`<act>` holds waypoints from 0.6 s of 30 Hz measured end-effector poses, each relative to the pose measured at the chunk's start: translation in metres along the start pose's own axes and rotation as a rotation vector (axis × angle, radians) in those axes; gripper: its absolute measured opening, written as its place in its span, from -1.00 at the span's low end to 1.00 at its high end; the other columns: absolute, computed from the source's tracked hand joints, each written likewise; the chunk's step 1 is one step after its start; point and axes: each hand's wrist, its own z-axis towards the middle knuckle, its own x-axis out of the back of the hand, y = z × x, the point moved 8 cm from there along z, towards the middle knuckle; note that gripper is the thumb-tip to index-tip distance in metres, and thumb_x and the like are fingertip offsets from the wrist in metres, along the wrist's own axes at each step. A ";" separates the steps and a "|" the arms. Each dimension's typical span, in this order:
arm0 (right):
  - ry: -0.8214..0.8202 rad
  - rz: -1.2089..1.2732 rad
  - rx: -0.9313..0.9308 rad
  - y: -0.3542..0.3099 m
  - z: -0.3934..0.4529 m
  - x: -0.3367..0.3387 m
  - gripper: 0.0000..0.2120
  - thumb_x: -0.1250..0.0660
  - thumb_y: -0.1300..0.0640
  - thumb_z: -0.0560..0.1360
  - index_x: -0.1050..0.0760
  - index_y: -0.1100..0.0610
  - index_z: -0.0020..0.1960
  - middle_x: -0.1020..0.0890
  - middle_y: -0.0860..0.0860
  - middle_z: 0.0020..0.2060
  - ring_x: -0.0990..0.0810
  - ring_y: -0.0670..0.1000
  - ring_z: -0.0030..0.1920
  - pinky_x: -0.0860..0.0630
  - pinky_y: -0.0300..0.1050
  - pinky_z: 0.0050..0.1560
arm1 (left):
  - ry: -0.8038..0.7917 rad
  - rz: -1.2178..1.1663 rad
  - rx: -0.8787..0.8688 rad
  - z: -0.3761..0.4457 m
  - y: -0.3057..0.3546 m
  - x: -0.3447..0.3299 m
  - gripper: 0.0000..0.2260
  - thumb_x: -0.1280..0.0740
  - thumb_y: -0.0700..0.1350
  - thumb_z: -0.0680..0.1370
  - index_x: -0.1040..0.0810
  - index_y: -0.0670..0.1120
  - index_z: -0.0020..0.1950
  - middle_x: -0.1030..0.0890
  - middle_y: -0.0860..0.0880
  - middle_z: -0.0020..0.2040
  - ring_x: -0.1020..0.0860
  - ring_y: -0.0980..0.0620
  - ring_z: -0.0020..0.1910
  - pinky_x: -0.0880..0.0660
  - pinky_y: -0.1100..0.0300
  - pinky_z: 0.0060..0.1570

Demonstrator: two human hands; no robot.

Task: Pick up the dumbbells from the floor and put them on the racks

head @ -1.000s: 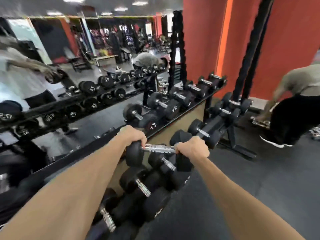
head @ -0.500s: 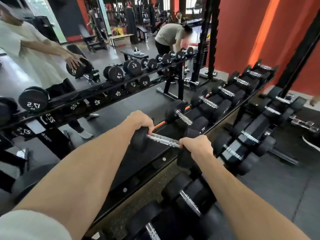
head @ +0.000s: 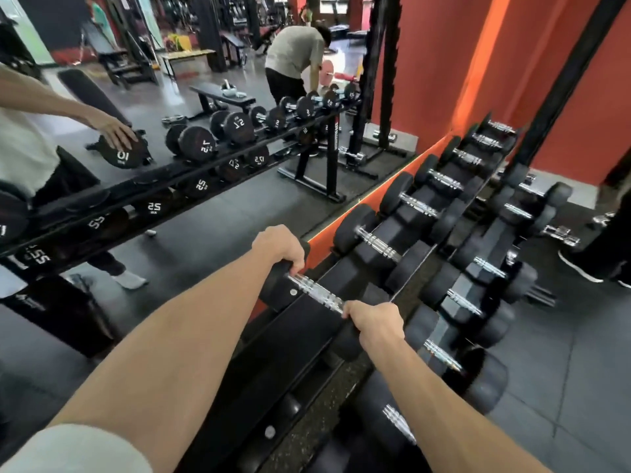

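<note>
Racking step: left hand [head: 280, 245] and right hand [head: 374, 324] each grip an end of the dumbbell [head: 316, 293] over the top rack [head: 297, 339] — next, I judge, settle it down, then let go.

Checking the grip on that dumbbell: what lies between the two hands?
In the head view, only the dumbbell's bare chrome handle spans between the left hand on the far head and the right hand on the near head.

Black dumbbells [head: 389, 240] with ridged chrome handles on a black rack [head: 300, 339] — red-orange wall [head: 444, 63] behind it, dark grey floor [head: 563, 370] beside it, white numbers reflected in the mirror [head: 205, 216].
</note>
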 end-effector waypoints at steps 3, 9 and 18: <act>0.031 0.043 -0.027 0.005 0.006 -0.007 -0.72 -0.49 0.06 0.06 -0.57 0.15 -0.29 -0.60 0.03 -0.45 -0.57 0.08 -0.45 -0.49 -0.18 -0.40 | -0.004 -0.006 -0.043 0.016 0.007 -0.008 -0.18 -0.60 -0.14 0.15 -0.49 -0.12 0.41 -0.58 -0.11 0.28 -0.61 -0.14 0.17 -0.56 0.09 -0.08; 0.065 -0.039 -0.068 0.035 0.012 -0.032 -0.46 -0.48 -0.06 0.22 -0.58 0.20 0.12 -0.69 0.08 -0.07 -0.68 0.14 -0.11 -0.65 -0.05 -0.07 | -0.012 -0.011 -0.108 0.042 0.006 -0.053 -0.20 -0.59 -0.17 0.19 -0.47 -0.12 0.43 -0.66 -0.12 0.12 -0.64 -0.13 0.07 -0.50 0.13 -0.23; 0.047 -0.124 -0.007 0.019 0.028 -0.028 -0.53 -0.47 -0.12 0.26 -0.61 0.19 0.03 -0.70 0.07 -0.08 -0.68 0.16 -0.09 -0.66 0.02 0.03 | -0.008 0.026 -0.181 0.063 0.012 -0.060 -0.46 -0.53 -0.20 0.17 -0.51 -0.20 0.12 -0.51 -0.10 -0.15 -0.54 -0.16 -0.11 -0.26 0.25 -0.47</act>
